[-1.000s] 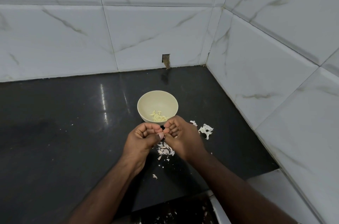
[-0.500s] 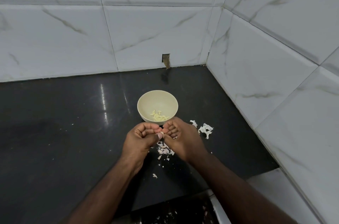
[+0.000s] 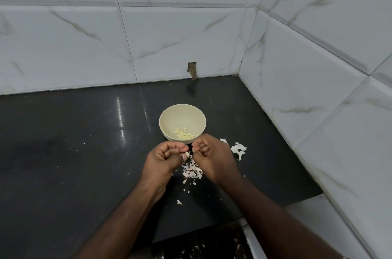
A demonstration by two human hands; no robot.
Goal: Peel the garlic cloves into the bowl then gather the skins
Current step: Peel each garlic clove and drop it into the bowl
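I am standing in a home kitchen corner: a polished black stone counter (image 3: 84,152) meets white marble-look wall tiles (image 3: 169,42), and a small cream bowl (image 3: 169,116) of peeled garlic cloves (image 3: 184,134) sits before me.

Forearms: both are extended forward and angled inward, bare | left hand (image 3: 164,158): palm is turned up, fingers are curled, a small piece is pinched at the thumb tip | right hand (image 3: 213,155): fingers are curled, held just beside the left, fingertips nearly met.
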